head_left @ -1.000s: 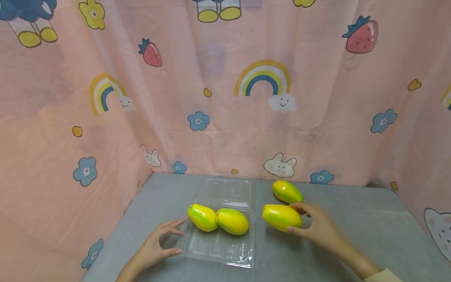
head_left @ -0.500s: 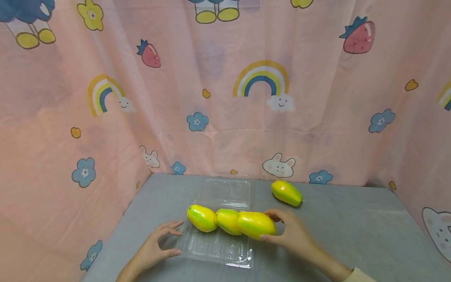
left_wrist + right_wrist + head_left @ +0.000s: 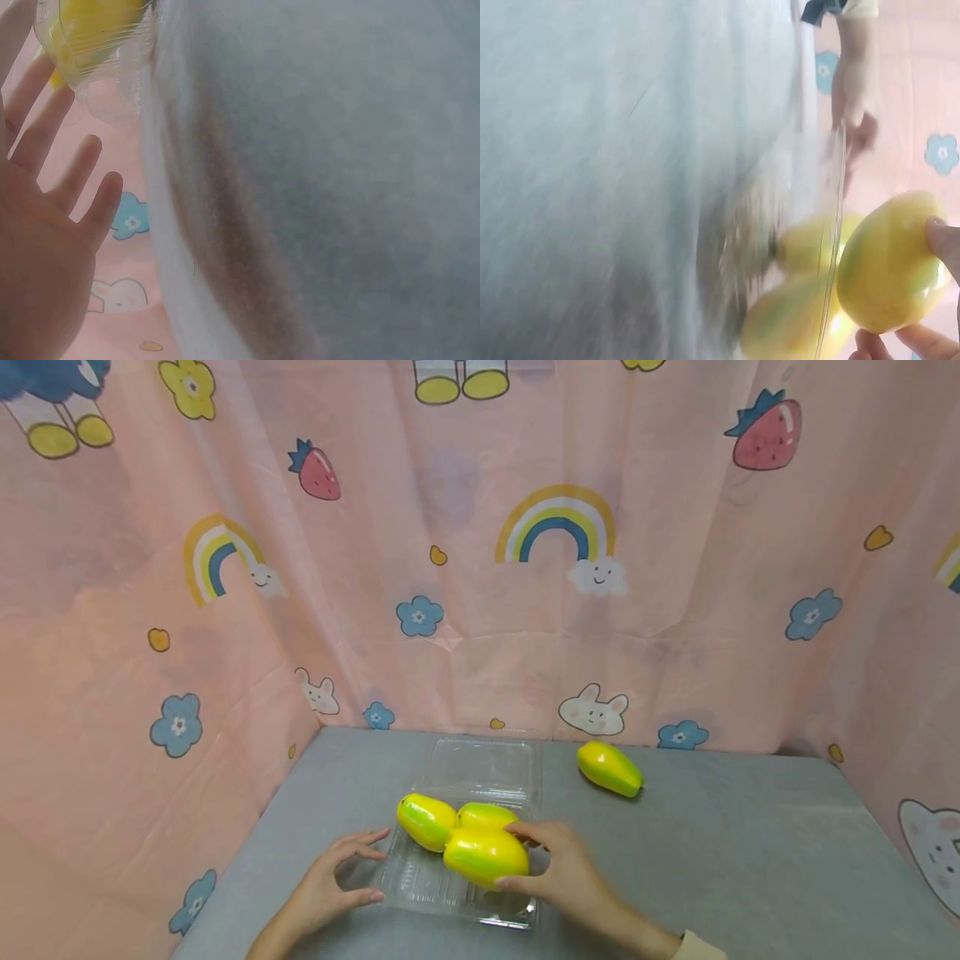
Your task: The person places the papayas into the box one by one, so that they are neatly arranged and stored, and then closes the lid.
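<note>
My right hand grips a yellow-green papaya by its right end, thumb on the near side and fingers on the far side. In the right wrist view this papaya is above the rim of the clear plastic clamshell box. Two more papayas lie in the box: one at the left and one partly hidden behind the held fruit. At the box's left side my left hand has its fingers spread, tips right at the edge. The left wrist view shows those fingers extended.
The box's clear lid lies folded back, away from me. One more papaya is on the grey table, right of the lid. A pink patterned curtain encloses the table's back and sides.
My right hand has carried the papaya left from the table, across the box's right edge and in over the box. The left hand stays at the box's left side.
</note>
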Demonstrator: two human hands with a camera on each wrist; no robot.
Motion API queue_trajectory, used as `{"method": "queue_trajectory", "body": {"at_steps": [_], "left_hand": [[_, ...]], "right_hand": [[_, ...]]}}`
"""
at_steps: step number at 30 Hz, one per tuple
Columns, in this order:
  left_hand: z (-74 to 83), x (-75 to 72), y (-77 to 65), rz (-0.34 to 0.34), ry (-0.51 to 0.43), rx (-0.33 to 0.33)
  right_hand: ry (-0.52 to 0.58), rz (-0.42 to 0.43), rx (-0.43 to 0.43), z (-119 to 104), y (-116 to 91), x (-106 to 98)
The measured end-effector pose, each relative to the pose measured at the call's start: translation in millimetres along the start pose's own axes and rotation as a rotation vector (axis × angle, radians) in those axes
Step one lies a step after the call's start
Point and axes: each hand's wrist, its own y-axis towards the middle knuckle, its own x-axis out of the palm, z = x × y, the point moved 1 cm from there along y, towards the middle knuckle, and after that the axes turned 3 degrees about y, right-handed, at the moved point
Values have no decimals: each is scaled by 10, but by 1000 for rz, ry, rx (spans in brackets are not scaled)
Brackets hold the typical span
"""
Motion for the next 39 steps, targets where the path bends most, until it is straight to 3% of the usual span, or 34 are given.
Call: {"method": "queue_trajectory", "body": {"at_steps": [9,22,33,39], "left_hand": [[4,-4,10,-5,2,8],[8,-25,25,-35,-15,-23],[5,-16,32,-30,1,-8],[3,-23,30,-31,-7,-1]], "right_hand": [[-2,-6,-105,-169,-20,264],[43,-42,-107,-282,10,489],[34,-76,-89,-338,84,592],[16,-79,-121,-321,136,639]]}}
